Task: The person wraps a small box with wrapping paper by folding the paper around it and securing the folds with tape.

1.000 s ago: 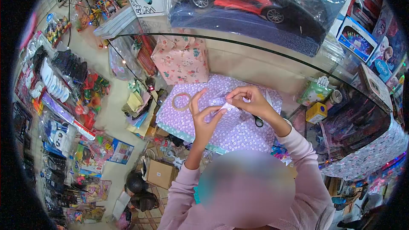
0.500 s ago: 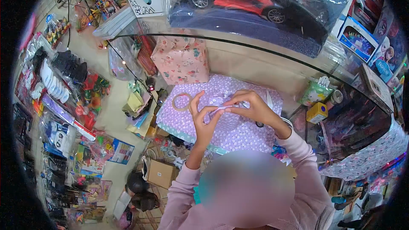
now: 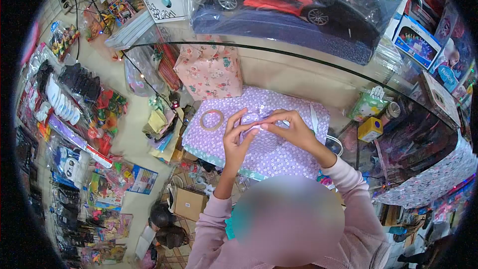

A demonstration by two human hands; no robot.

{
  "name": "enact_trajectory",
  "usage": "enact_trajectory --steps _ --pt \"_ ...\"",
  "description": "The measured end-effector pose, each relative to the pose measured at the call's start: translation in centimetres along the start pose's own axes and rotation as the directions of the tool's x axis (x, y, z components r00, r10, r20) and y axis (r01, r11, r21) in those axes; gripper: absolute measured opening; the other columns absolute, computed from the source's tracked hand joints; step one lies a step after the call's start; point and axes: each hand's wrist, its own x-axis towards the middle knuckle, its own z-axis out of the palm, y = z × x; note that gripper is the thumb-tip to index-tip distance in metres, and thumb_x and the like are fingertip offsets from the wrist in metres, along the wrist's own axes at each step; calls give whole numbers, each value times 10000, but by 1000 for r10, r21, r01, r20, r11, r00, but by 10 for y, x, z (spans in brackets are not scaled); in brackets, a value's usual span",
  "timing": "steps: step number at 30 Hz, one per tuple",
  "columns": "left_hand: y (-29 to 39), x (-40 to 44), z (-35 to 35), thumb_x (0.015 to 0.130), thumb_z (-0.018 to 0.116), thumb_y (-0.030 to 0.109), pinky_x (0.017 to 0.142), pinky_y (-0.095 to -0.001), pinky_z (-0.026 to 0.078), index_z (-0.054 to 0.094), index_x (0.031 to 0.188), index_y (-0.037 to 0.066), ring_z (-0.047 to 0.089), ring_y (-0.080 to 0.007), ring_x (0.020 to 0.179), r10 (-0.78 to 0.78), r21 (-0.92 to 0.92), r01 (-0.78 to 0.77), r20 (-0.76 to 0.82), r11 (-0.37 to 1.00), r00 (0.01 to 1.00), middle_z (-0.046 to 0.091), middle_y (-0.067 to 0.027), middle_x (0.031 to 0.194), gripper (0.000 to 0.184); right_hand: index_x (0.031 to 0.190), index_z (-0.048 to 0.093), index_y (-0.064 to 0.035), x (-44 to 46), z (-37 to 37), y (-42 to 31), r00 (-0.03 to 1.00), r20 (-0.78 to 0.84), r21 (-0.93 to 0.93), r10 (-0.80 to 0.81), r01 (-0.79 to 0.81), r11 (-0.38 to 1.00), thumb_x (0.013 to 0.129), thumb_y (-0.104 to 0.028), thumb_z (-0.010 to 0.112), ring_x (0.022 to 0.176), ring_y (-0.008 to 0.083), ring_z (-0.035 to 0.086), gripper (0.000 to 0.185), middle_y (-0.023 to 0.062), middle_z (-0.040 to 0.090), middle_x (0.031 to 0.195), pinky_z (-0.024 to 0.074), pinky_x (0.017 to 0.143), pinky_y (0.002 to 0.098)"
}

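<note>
The small strip point(image 3: 256, 127) pinched between the two hands is pale, almost white along its lit side, with a lilac tint matching the flowered sheet point(image 3: 271, 162) below. It looks narrow and folded over lengthwise, though the fingertips cover most of it, so the fold is hard to judge. The sheet is lilac with small white flowers, with a teal margin along its near left edge. The strip is held above the middle of the sheet, well inside its edges.

The left hand point(image 3: 236, 139) has a closed grip on the strip's left end, thumb against forefinger, other fingers raised. The right hand point(image 3: 295, 130) grips the right end in the same way, its fingertips nearly meeting the left's. A tape roll point(image 3: 201, 121) lies flat near the sheet's left edge, and a pink floral bag point(image 3: 209, 72) stands at its far left corner.

A second ago the strip stood up as a broader, flatter white flap; now it is thinner, and the dark scissor handle then visible under the right hand is out of sight
</note>
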Motion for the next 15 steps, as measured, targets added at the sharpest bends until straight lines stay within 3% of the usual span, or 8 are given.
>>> enact_trajectory --steps 3,9,15 --pt "3 0 2 780 716 16 1051 -382 344 700 942 -2 456 -276 1246 -21 -5 21 -6 1000 1000 509 -162 1289 163 919 737 -49 -4 1 3 985 -85 -260 -149 122 958 760 -110 771 909 174 577 174 72 638 914 439 821 308" --pt "3 3 2 773 729 41 1019 -382 361 704 912 10 478 -272 1208 -25 77 26 -12 997 1000 526 -152 1267 145 870 724 -79 -10 -1 2 964 -168 -267 -208 158 951 683 -153 824 879 227 592 224 81 614 908 453 796 340" --pt "4 6 4 776 728 57 1002 -377 365 690 879 6 477 -275 1197 -17 121 17 4 993 1000 531 -148 1248 121 836 707 -64 -9 -2 8 953 -176 -314 -245 181 932 700 -141 809 908 241 594 186 82 626 920 444 821 345"
